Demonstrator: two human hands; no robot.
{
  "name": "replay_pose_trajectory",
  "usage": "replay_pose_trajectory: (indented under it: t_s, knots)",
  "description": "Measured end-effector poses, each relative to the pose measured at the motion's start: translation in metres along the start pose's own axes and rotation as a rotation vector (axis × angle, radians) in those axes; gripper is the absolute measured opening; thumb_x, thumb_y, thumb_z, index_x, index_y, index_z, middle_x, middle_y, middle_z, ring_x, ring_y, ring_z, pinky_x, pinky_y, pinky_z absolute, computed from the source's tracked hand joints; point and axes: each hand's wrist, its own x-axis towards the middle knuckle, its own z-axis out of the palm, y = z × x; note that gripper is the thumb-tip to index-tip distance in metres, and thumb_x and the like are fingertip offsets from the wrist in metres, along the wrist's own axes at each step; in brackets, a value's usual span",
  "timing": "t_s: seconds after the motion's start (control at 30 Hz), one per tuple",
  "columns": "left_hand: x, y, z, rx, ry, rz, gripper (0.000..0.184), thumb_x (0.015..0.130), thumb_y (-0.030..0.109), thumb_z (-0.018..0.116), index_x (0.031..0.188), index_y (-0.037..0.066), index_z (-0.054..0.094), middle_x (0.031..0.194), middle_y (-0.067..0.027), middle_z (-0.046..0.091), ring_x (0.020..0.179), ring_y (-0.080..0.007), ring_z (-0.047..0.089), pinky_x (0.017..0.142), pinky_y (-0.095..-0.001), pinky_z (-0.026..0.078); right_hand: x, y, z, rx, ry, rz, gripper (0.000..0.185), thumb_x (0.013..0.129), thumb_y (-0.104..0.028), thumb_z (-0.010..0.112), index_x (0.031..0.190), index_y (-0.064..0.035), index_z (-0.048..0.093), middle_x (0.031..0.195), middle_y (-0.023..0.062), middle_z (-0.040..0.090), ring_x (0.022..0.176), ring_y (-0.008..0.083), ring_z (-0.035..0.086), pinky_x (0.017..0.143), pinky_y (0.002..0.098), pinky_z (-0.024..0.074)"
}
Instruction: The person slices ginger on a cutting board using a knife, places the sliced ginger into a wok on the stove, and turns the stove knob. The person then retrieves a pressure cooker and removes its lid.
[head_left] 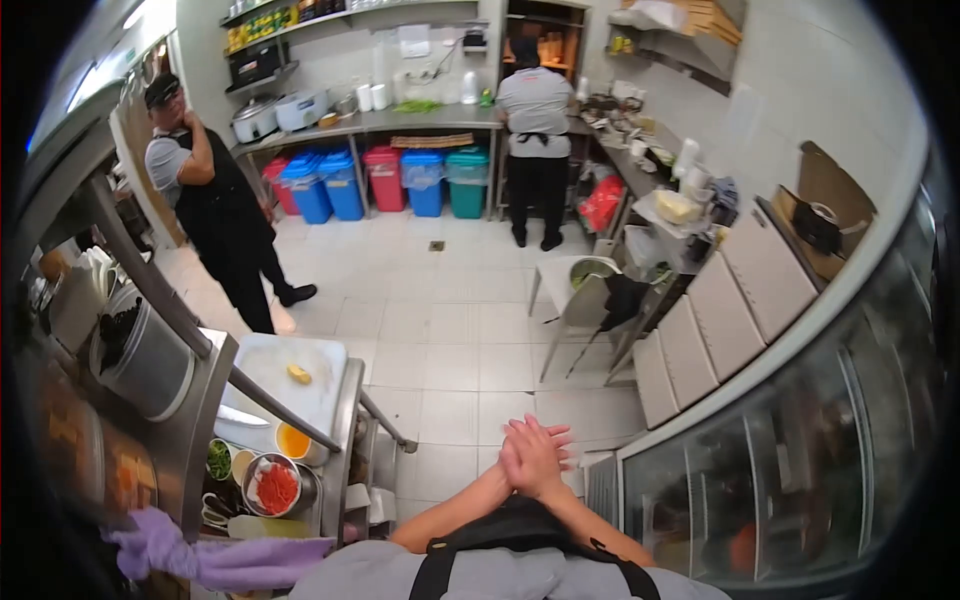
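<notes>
In front of my body my two hands are pressed against each other, with no tool or food showing between them. My right hand [531,462] lies over the other one, its fingers fairly straight. Beneath it, my left hand [560,436] is partly covered; its stretched fingers stick out to the right and are slightly smeared by motion. To the left, a white cutting board [275,355] carries a yellow piece of food [299,374]. A knife [243,417] lies by its near edge, close to a metal bowl of red shreds [277,486] and an orange-filled container [293,441].
A person in a black apron [222,205] stands at left; another person [537,130] works at the back counter. Colored bins [422,185] line that counter. A chair [585,300] holds a bowl at right, near a glass-door fridge [760,480]. A purple cloth [230,562] hangs near left.
</notes>
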Motion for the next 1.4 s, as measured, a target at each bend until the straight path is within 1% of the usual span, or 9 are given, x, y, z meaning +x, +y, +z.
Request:
replay_pose_trajectory:
  t_s: [0.07, 0.23, 0.47, 0.7, 0.83, 1.0, 1.07, 1.2, 1.4]
  knots:
    - [0.013, 0.021, -0.018, 0.009, -0.175, 0.221, 0.075, 0.093, 0.062, 0.035, 0.141, 0.005, 0.033, 0.14, -0.0183, 0.043, 0.131, -0.0336, 0.039, 0.11, -0.0494, 0.028, 0.058, 0.06, 0.065, 0.109, 0.284, -0.702, 0.048, 0.084, -0.027, 0.056, 0.127, -0.0066, 0.053, 0.125, 0.0199, 0.054, 0.122, 0.0374, 0.046, 0.096, 0.0528, 0.0374]
    - [-0.06, 0.19, 0.015, 0.051, -0.403, 0.465, 0.071, 0.095, 0.055, 0.035, 0.147, 0.007, 0.026, 0.138, -0.0211, 0.046, 0.121, -0.0419, 0.049, 0.103, -0.0559, 0.035, 0.163, 0.211, 0.169, -0.02, -0.571, 0.09, 0.081, 0.086, -0.05, 0.058, 0.141, 0.0045, 0.032, 0.14, 0.0249, 0.041, 0.132, 0.036, 0.038, 0.11, 0.0387, 0.0294]
    - [-0.021, 0.281, -0.053, 0.73, 1.373, 1.085, 0.035, 0.082, 0.018, 0.069, 0.11, 0.0, 0.058, 0.101, -0.0095, 0.066, 0.089, -0.0231, 0.063, 0.079, -0.0359, 0.051, 0.372, 0.096, 0.099, 0.224, -1.168, -0.54, 0.072, 0.087, -0.04, 0.062, 0.143, -0.0048, 0.033, 0.134, 0.02, 0.05, 0.116, 0.0369, 0.054, 0.097, 0.0405, 0.0448]
    - [-0.061, 0.321, -0.1, 0.773, 2.491, 1.21, 0.06, 0.077, 0.011, 0.067, 0.129, -0.002, 0.04, 0.129, -0.0245, 0.046, 0.119, -0.0396, 0.044, 0.102, -0.042, 0.037, 0.54, -0.078, 0.125, 0.265, -1.455, -0.266, 0.054, 0.089, -0.021, 0.064, 0.137, -0.0052, 0.044, 0.101, 0.0113, 0.068, 0.083, 0.0175, 0.066, 0.06, 0.0285, 0.0522]
    - [-0.12, 0.386, -0.116, 0.755, 2.448, 1.265, 0.066, 0.081, 0.018, 0.065, 0.135, -0.005, 0.033, 0.137, -0.0279, 0.038, 0.128, -0.0439, 0.035, 0.107, -0.0464, 0.03, 0.557, -0.163, 0.172, 0.141, -1.414, -0.617, 0.05, 0.088, -0.019, 0.065, 0.134, -0.0046, 0.049, 0.101, 0.0105, 0.068, 0.08, 0.0146, 0.064, 0.063, 0.0276, 0.0507]
    - [-0.195, 0.503, -0.197, 0.318, 2.772, 0.334, 0.088, 0.089, 0.052, 0.051, 0.147, -0.003, 0.014, 0.15, -0.0286, 0.02, 0.138, -0.048, 0.015, 0.112, -0.058, 0.009, 0.56, -0.24, 0.223, 0.063, -1.542, -0.847, 0.05, 0.086, -0.017, 0.068, 0.131, -0.0038, 0.051, 0.101, 0.0113, 0.068, 0.08, 0.0123, 0.063, 0.067, 0.0277, 0.051]
    - [-0.171, 0.545, -0.201, 1.135, 2.435, 0.169, 0.092, 0.088, 0.059, 0.049, 0.149, 0.001, 0.011, 0.152, -0.0249, 0.019, 0.14, -0.0438, 0.015, 0.113, -0.0571, 0.006, 0.568, -0.272, 0.224, 0.007, -1.658, -0.831, 0.047, 0.087, -0.015, 0.067, 0.13, -0.0049, 0.053, 0.112, 0.01, 0.065, 0.087, 0.0129, 0.063, 0.077, 0.0275, 0.0506]
    - [-0.152, 0.618, -0.178, 1.233, 1.453, 1.082, 0.078, 0.086, 0.043, 0.061, 0.146, 0.007, 0.026, 0.148, -0.0214, 0.03, 0.141, -0.0348, 0.021, 0.114, -0.0496, 0.018, 0.603, -0.361, 0.209, -0.03, -1.893, -0.971, 0.048, 0.089, -0.012, 0.064, 0.133, -0.0052, 0.05, 0.116, 0.0103, 0.064, 0.093, 0.0131, 0.062, 0.082, 0.0269, 0.0493]
    - [-0.328, 0.635, -0.247, 0.11, 3.124, 0.395, 0.049, 0.077, 0.021, 0.062, 0.12, -0.001, 0.054, 0.119, -0.0216, 0.055, 0.112, -0.0399, 0.048, 0.094, -0.0477, 0.041, 0.583, -0.515, 0.245, -0.26, -1.907, -0.688, 0.043, 0.09, -0.006, 0.06, 0.132, -0.0037, 0.051, 0.097, 0.0078, 0.07, 0.085, 0.0096, 0.062, 0.076, 0.0253, 0.0502]
